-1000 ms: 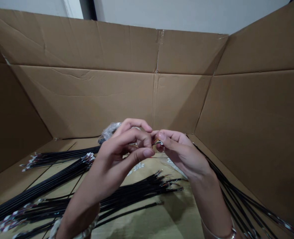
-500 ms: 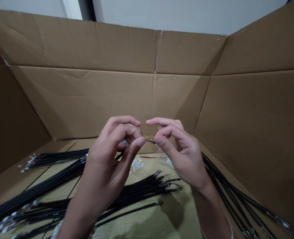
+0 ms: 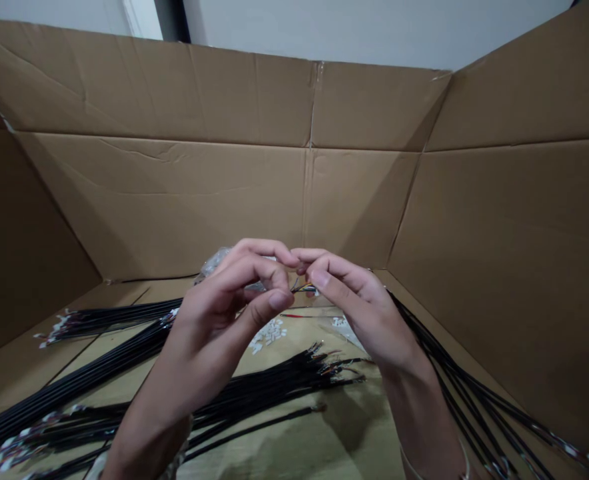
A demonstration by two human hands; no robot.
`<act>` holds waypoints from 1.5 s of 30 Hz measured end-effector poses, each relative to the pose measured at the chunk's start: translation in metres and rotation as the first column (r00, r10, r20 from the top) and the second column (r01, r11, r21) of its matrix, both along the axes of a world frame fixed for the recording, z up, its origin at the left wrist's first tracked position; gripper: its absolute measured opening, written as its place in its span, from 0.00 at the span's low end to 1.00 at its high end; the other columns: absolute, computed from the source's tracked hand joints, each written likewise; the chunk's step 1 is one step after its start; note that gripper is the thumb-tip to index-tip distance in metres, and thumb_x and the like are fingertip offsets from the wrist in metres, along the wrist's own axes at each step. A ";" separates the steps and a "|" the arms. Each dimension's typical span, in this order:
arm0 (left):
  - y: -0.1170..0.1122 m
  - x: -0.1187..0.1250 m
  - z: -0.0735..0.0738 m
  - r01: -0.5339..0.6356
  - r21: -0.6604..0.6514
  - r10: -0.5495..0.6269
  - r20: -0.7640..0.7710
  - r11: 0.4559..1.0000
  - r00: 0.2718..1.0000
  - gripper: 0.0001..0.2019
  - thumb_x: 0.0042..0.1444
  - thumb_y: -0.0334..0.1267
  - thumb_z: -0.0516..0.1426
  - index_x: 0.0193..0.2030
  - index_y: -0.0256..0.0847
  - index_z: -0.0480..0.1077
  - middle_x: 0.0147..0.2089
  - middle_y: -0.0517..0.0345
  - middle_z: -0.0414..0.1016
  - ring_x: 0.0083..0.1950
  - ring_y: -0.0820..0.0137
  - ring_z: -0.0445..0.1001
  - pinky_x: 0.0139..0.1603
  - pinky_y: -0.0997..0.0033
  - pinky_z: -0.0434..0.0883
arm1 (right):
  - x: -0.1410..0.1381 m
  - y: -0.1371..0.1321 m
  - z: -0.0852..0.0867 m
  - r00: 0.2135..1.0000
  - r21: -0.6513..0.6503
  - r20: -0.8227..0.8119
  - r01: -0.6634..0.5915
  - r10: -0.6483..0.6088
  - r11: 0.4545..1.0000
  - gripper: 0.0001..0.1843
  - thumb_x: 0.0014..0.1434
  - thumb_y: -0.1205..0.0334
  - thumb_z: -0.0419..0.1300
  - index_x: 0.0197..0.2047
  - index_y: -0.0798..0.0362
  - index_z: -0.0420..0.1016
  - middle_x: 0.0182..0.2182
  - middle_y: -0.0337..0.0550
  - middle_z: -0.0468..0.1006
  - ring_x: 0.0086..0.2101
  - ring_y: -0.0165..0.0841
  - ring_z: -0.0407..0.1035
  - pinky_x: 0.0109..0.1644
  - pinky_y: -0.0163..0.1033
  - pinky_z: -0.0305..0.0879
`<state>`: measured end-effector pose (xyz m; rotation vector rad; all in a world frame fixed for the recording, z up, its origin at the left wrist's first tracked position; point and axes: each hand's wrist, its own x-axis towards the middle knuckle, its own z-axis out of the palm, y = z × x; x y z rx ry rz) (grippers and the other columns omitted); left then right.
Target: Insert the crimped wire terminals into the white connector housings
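Observation:
Thin coloured wires (image 3: 302, 288) stretch across the small gap between my two hands. My left hand (image 3: 239, 300) pinches them between thumb and forefinger, and the cable they belong to is hidden behind the palm. My right hand (image 3: 359, 300) is closed at the other end of the wires, thumb against fingers. A bit of a white connector (image 3: 317, 292) shows at its fingertips; most of it is covered. The two forefingers almost meet above the wires. Beneath the hands lies a bundle of black cables (image 3: 279, 383) with bare wire ends pointing right.
Small white connectors (image 3: 269, 333) lie in a pile behind the left hand. More black cables with white ends (image 3: 124, 313) lie at left, others (image 3: 474, 387) at right. A clear plastic bag (image 3: 214, 261) and a thin red tool (image 3: 294, 315) sit behind. Cardboard walls (image 3: 199, 173) enclose the table.
My hands have come closer together, with the forefingers now nearly touching. The right hand has tilted over the wires, and a white bit now shows at its fingertips.

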<state>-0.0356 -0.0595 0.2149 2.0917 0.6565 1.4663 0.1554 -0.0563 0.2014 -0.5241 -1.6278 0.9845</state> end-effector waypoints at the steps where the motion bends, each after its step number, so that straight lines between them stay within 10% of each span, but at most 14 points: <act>1: 0.000 -0.001 -0.001 -0.008 0.001 0.008 0.000 1.000 1.000 0.08 0.69 0.36 0.59 0.36 0.47 0.74 0.49 0.57 0.72 0.51 0.66 0.74 0.32 0.76 0.71 | 0.000 -0.003 0.002 0.998 0.031 0.024 0.062 -0.063 0.998 0.08 0.73 0.57 0.61 0.46 0.43 0.82 0.58 0.36 0.82 0.61 0.36 0.71 0.67 0.44 0.62; 9: -0.003 -0.002 -0.002 -0.060 0.152 0.070 -0.063 0.987 0.996 0.08 0.69 0.33 0.59 0.36 0.47 0.72 0.47 0.60 0.71 0.51 0.71 0.71 0.37 0.81 0.71 | -0.007 -0.023 0.010 0.922 0.236 0.107 0.341 -0.373 0.910 0.03 0.68 0.59 0.68 0.39 0.45 0.82 0.54 0.38 0.84 0.57 0.37 0.72 0.64 0.46 0.63; 15: -0.002 -0.002 -0.002 -0.090 0.218 0.118 -0.118 0.972 0.986 0.07 0.69 0.33 0.60 0.38 0.50 0.72 0.49 0.61 0.71 0.57 0.70 0.70 0.51 0.77 0.71 | -0.007 -0.021 0.011 0.959 0.108 0.054 0.273 -0.280 0.956 0.04 0.68 0.60 0.67 0.41 0.44 0.85 0.53 0.39 0.85 0.57 0.40 0.75 0.64 0.50 0.65; 45: -0.009 0.000 0.000 -0.181 0.381 0.274 -0.208 0.907 0.939 0.06 0.69 0.33 0.59 0.41 0.50 0.73 0.54 0.60 0.74 0.57 0.70 0.76 0.51 0.76 0.74 | 0.003 -0.021 0.012 0.941 0.126 0.155 0.283 -0.301 0.951 0.09 0.70 0.57 0.65 0.37 0.44 0.84 0.55 0.35 0.85 0.57 0.37 0.74 0.64 0.47 0.63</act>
